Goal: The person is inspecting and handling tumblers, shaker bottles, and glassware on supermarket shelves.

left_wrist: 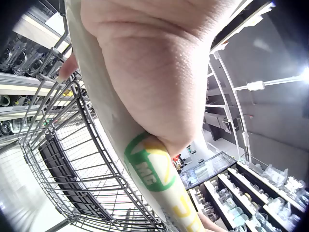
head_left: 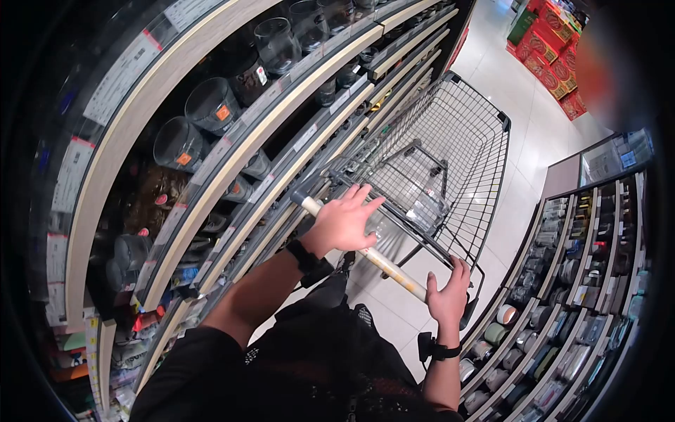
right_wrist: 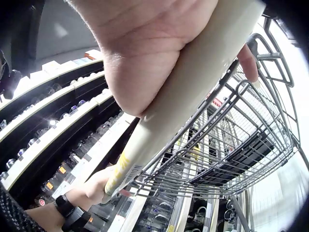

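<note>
A wire shopping cart (head_left: pixel 508 125) with a cream handle bar (head_left: pixel 394 270) stands in front of the person. Near the bar's left end, the left hand (head_left: pixel 343 224) rests its palm with fingers spread forward. The right hand (head_left: pixel 448 292) lies at the other end, thumb apart and fingers reaching toward the cart's frame. Close up in the left wrist view, the left palm (left_wrist: pixel 149 79) presses on the bar (left_wrist: pixel 108 108), which bears a green and yellow logo. The right palm (right_wrist: pixel 140 63) rests on the bar (right_wrist: pixel 169 111) in the right wrist view. Most fingers are hidden in both wrist views.
Tall shelves (head_left: pixel 204 53) of glassware curve along the left, close beside the cart. Lower right stand more shelves (head_left: pixel 555 295) with bowls and jars. Red boxes (head_left: pixel 552 53) are stacked at the upper right, beyond the pale tiled floor (head_left: pixel 524 151).
</note>
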`<state>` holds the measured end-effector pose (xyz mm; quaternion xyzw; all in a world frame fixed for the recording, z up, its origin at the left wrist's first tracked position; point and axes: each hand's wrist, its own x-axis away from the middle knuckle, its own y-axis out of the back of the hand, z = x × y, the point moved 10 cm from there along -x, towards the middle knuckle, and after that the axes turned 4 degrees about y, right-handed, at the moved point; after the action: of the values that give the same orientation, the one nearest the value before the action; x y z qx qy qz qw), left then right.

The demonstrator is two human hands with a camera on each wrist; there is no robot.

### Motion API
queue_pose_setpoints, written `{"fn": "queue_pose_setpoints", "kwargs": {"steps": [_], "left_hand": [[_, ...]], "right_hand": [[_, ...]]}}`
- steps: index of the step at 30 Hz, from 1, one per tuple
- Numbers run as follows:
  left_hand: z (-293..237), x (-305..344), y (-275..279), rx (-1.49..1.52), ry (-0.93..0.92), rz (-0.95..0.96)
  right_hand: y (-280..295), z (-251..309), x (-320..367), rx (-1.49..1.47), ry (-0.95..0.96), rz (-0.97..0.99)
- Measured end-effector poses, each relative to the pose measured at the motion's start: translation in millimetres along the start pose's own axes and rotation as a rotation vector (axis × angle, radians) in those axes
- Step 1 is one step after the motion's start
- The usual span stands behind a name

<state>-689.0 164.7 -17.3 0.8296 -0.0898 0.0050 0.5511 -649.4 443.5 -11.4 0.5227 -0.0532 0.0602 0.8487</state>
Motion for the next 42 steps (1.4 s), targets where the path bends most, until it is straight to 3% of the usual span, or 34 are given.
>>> {"fn": "queue_pose_setpoints", "kwargs": {"steps": [13,26,27,29,30,31,33,36,39,42], "left_hand": [[1.4,-49.6,1.3,0.021,0.019,0.049],[-4.6,-56.9,10.4,0.071,-0.01,0.02],[-5.2,-57.7,10.3,0.067,-0.02,0.017],[-5.1,-58.9,11.5,0.063,-0.009,0.022],[-4.6,-60.0,11.7,0.079,-0.008,0.027],[-4.6,-61.7,11.5,0.095,-0.007,0.032],[-5.4,-62.4,9.5,0.086,0.007,0.048],[-4.8,-66.7,1.8,0.049,0.021,0.112],[-5.9,-70.3,2.5,0.053,0.021,0.142],[-4.0,-80.4,3.5,0.036,0.066,0.229]], "right_hand": [[8.2,-6.0,-43.6,0.041,-0.047,-0.025],[13.6,-2.1,-53.0,0.076,0.048,0.015],[22.2,-0.1,-59.8,0.073,0.048,0.017],[24.0,9.3,-79.5,0.478,0.191,0.307],[28.7,2.8,-99.7,0.423,0.204,0.357],[42.0,6.1,-126.4,0.388,0.161,0.351],[53.9,9.2,-190.9,0.368,0.29,0.215],[10.9,-12.4,-299.8,0.464,0.307,0.315],[-88.3,-66.7,-387.7,0.452,0.228,0.547],[-183.1,-122.5,-435.1,0.418,0.236,0.611]]}}
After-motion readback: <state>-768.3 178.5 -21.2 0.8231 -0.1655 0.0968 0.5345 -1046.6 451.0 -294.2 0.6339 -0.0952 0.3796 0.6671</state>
